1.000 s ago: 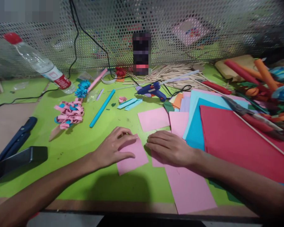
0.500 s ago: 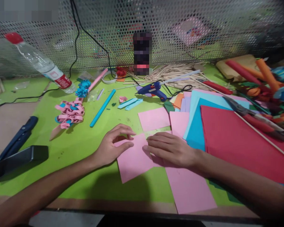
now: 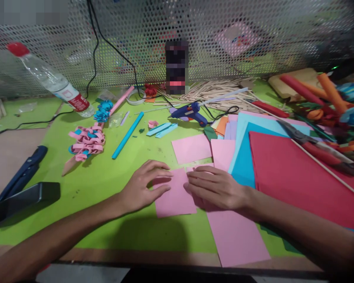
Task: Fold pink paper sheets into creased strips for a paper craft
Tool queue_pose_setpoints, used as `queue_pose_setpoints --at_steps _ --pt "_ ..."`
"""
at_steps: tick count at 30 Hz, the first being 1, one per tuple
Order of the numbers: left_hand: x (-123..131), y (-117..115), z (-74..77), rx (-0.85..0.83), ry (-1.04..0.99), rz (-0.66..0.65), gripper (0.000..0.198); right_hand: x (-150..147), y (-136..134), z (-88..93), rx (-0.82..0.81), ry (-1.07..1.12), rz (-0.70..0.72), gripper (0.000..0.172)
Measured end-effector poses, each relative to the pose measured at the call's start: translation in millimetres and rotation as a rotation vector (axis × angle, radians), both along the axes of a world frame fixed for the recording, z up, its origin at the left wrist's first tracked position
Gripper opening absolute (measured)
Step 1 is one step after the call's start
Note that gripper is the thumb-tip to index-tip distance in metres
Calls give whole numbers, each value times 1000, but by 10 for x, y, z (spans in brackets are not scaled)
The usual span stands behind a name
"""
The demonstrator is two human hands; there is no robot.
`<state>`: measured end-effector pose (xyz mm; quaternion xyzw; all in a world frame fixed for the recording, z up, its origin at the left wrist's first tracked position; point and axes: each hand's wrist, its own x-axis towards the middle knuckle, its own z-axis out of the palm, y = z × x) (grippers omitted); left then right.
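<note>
A small pink paper square (image 3: 176, 196) lies on the green mat (image 3: 112, 177) in front of me. My left hand (image 3: 144, 186) rests on its left side, fingers and thumb curled onto the paper. My right hand (image 3: 216, 188) lies flat with fingers stretched out, pressing the square's right edge where it meets a long pink paper strip (image 3: 236, 236). Two more pink pieces (image 3: 191, 148) lie just beyond my hands.
A stack of red, blue and pink sheets (image 3: 286, 169) with scissors (image 3: 315, 145) fills the right. A blue glue gun (image 3: 188, 113), wooden sticks, a teal paper roll (image 3: 127, 135), curled pink strips (image 3: 87, 142), a water bottle (image 3: 51, 82) and a dark stapler (image 3: 20, 200) lie around. A perforated metal screen stands behind.
The pink square has slid to the right and turned squarer under my hands; my left hand followed it, and my right hand now overlaps its right edge.
</note>
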<state>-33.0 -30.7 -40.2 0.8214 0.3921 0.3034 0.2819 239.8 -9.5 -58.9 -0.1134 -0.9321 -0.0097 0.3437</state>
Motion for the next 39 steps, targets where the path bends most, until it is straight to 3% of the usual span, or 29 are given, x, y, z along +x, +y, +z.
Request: queue_pose_setpoints --at_steps 3,7,11,16,20,25,28,33,39 --pt "-20 -38 -27 262 200 -135 18 1 -16 -36 -15 -22 -33 29" --pt "-17 -99 -53 413 339 -263 18 16 -12 19 6 -62 -42 25" --pt "2 -124 -71 428 355 -291 25 37 -9 147 38 -120 13 21" --pt "26 -141 -78 376 350 -335 31 6 -62 231 13 -168 33 27" --pt "29 -154 -62 357 395 -324 25 -57 -99 205 8 -193 15 29" --pt "-14 -124 -41 438 369 -239 40 -94 -114 154 16 -193 8 30" --pt "-50 -96 -39 486 355 -244 39 -82 -121 132 39 -189 12 25" --pt "-83 -87 -46 452 347 -293 35 -64 -125 94 -9 -230 48 29" --pt "-80 -115 -44 423 382 -192 47 -105 -144 103 -75 -237 15 32"
